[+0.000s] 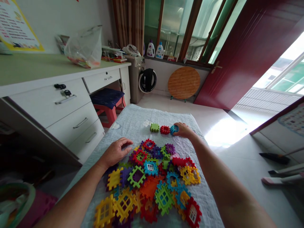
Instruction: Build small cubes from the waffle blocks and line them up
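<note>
My right hand (183, 129) reaches to the far part of the cloth-covered table and has its fingers closed around a blue building block (174, 129). Just left of that block sits a red block (164, 129), and farther left a green block (155, 127), the three making a row. My left hand (118, 152) rests at the left edge of a pile of colourful notched plastic pieces, fingers apart and holding nothing. In the pile are a green piece (164, 197), a yellow piece (125, 204) and a light blue piece (150, 167), several with window grids.
The table wears a pale blue quilted cloth (133, 118). To the left stand a white drawer desk (71, 104) and a red stool (110, 109) with a dark cushion. Behind are a washing machine (140, 79), a round wooden board (184, 83) and a dark red door (237, 53).
</note>
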Tool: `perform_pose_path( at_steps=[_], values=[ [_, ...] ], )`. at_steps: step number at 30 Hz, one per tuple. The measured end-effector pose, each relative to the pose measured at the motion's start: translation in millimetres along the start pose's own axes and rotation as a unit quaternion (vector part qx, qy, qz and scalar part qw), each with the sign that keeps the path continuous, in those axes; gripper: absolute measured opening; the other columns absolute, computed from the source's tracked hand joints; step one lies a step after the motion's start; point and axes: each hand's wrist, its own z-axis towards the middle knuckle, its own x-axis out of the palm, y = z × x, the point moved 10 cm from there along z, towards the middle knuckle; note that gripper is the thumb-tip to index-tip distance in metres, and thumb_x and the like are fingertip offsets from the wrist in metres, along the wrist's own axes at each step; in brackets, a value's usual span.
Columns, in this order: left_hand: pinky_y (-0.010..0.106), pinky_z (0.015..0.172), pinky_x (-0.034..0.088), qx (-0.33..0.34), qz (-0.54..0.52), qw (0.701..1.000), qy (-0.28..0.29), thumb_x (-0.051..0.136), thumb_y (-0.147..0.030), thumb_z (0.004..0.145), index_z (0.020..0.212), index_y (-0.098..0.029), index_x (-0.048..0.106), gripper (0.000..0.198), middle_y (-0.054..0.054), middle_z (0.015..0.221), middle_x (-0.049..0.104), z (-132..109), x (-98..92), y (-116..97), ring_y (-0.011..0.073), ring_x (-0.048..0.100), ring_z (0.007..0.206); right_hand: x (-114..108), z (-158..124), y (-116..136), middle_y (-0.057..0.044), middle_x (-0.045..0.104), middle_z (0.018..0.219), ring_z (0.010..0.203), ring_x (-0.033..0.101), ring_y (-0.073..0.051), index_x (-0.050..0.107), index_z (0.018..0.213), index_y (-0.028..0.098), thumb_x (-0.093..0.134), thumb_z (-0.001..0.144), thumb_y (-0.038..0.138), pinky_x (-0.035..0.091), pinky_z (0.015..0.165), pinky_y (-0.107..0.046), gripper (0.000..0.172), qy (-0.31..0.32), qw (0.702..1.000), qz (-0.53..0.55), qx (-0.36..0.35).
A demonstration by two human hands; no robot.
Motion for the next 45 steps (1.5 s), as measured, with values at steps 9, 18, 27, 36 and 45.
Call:
perform_pose_path(
  at_steps=[9, 18, 27, 36, 45],
  values=[
    [0.031, 0.083, 0.050, -0.002, 0.005, 1.000, 0.010, 0.054, -0.042, 0.078, 0.093, -0.020, 0.065, 0.028, 0.004, 0.095, 0.067, -0.4, 0.8, -1.4, 0.0206, 0.062, 0.089, -50.4, -75.2, 21.6, -0.012, 0.052, 0.123, 0.110, 0.050, -0.027, 0.046, 0.127, 0.020, 0.064, 0.073, 0.039, 0.039, 0.092, -0.042, 0.060, -0.120, 0.983, 0.125, -0.059],
    [0.031, 0.084, 0.049, -0.003, 0.005, 1.000, 0.014, 0.055, -0.041, 0.078, 0.094, -0.019, 0.064, 0.028, 0.005, 0.096, 0.066, -1.4, 4.4, -0.5, 0.0202, 0.062, 0.090, -18.7, -163.6, 40.2, -0.006, 0.063, 0.103, 0.091, 0.058, -0.020, 0.060, 0.107, 0.021, 0.064, 0.074, 0.046, 0.047, 0.077, -0.033, 0.041, 0.042, 0.978, 0.193, -0.060],
    [0.031, 0.083, 0.050, 0.001, 0.004, 1.000, 0.007, 0.056, -0.040, 0.078, 0.093, -0.020, 0.064, 0.027, 0.005, 0.095, 0.067, -3.6, 2.8, -2.8, 0.0200, 0.062, 0.089, -5.3, -162.6, 68.3, -0.002, 0.062, 0.087, 0.077, 0.056, -0.016, 0.062, 0.092, 0.021, 0.064, 0.072, 0.032, 0.043, 0.071, -0.030, 0.023, 0.008, 0.976, 0.191, -0.109],
    [0.033, 0.085, 0.050, 0.001, 0.004, 1.000, 0.013, 0.056, -0.045, 0.077, 0.094, -0.020, 0.065, 0.031, 0.005, 0.095, 0.067, -2.7, 3.4, -4.0, 0.0210, 0.062, 0.090, -16.9, -154.8, 19.2, -0.005, 0.059, 0.097, 0.087, 0.056, -0.019, 0.058, 0.100, 0.021, 0.062, 0.076, 0.036, 0.044, 0.078, -0.033, 0.029, -0.140, 0.966, 0.217, -0.019],
    [0.032, 0.085, 0.049, 0.000, 0.010, 1.000, 0.012, 0.056, -0.047, 0.075, 0.094, -0.020, 0.065, 0.034, 0.005, 0.095, 0.067, -1.6, 4.3, -1.2, 0.0215, 0.062, 0.090, -7.8, -155.0, -5.8, -0.005, 0.062, 0.090, 0.075, 0.057, -0.015, 0.060, 0.092, 0.019, 0.052, 0.082, 0.034, 0.043, 0.068, -0.028, 0.020, -0.078, 0.984, 0.160, 0.016]
  ],
)
